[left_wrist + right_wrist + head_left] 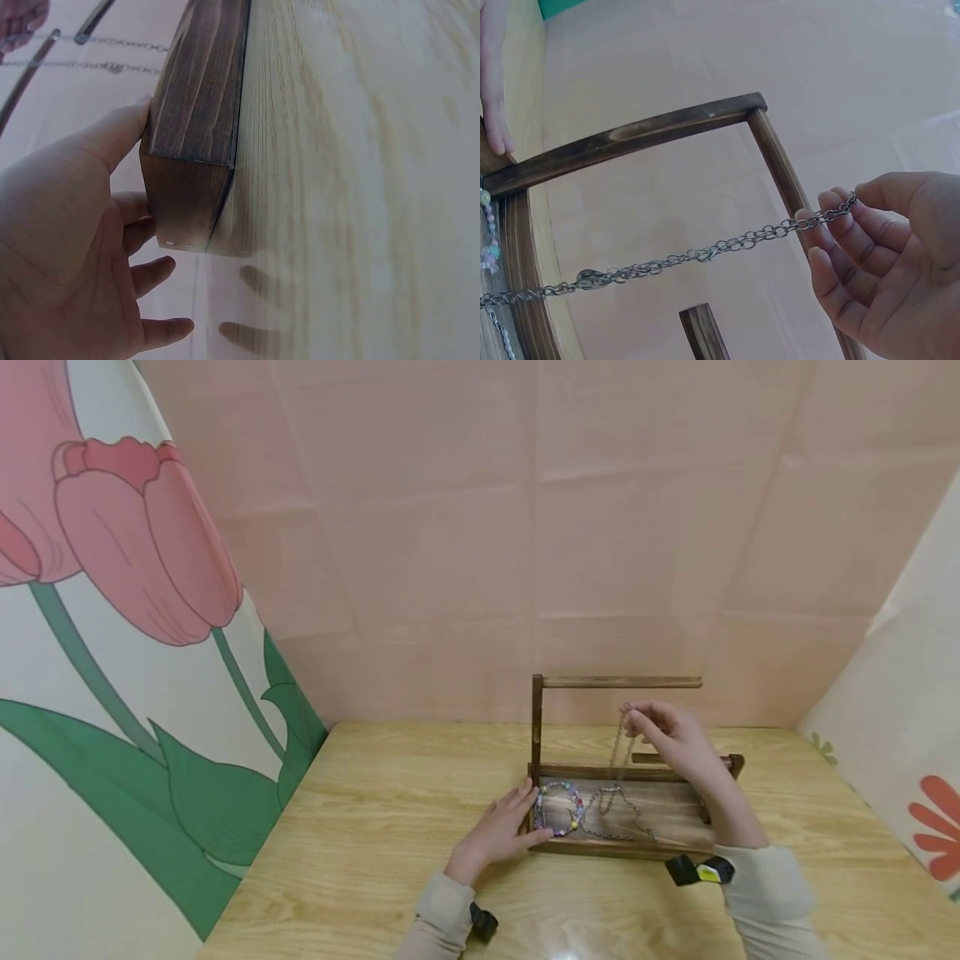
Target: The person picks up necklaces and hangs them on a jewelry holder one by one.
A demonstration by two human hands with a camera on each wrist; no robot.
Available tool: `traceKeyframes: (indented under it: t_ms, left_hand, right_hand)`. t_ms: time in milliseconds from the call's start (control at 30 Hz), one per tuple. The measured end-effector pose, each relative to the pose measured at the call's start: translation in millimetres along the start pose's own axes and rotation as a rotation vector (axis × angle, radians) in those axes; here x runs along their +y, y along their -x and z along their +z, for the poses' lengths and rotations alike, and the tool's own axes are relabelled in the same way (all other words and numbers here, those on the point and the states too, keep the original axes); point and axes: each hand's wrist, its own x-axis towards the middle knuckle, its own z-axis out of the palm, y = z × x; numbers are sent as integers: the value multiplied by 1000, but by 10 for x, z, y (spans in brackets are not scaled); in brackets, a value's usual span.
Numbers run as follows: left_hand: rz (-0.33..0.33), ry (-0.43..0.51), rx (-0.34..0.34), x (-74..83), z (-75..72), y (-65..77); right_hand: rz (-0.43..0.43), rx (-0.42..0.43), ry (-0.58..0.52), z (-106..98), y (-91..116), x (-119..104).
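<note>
A dark wooden jewelry stand (622,852) with a shallow tray base sits on the table. My right hand (678,739) pinches a silver chain necklace (705,253) between thumb and fingertips, above the tray. The chain hangs down in a doubled strand, and its lower part lies in the tray. A colorful beaded bracelet (576,802) lies at the tray's left end. My left hand (498,827) rests against that end, its thumb on the front wall and its fingers along the side. In the left wrist view these fingers are spread and fairly straight beside the wooden corner (187,195).
An upright post (537,727) rises from the stand's left and carries a long horizontal bar (622,682). A lower, shorter bar (645,758) is partly behind my right hand. The light wood table (390,793) meets a pink backdrop (420,568) at the back.
</note>
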Motion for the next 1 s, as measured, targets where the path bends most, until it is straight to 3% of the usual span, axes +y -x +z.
traceKeyframes:
  t_ms: [467, 767, 1000]
  left_hand:
    - [-9, -10, -6, 13, 43, -15]
    - [22, -113, 34, 24, 26, -59]
    - [31, -139, 52, 13, 3, -35]
  right_hand:
    - [15, 45, -80, 57, -50, 30]
    - [-12, 78, -108, 14, -98, 85]
    - [-13, 108, -113, 0, -140, 93]
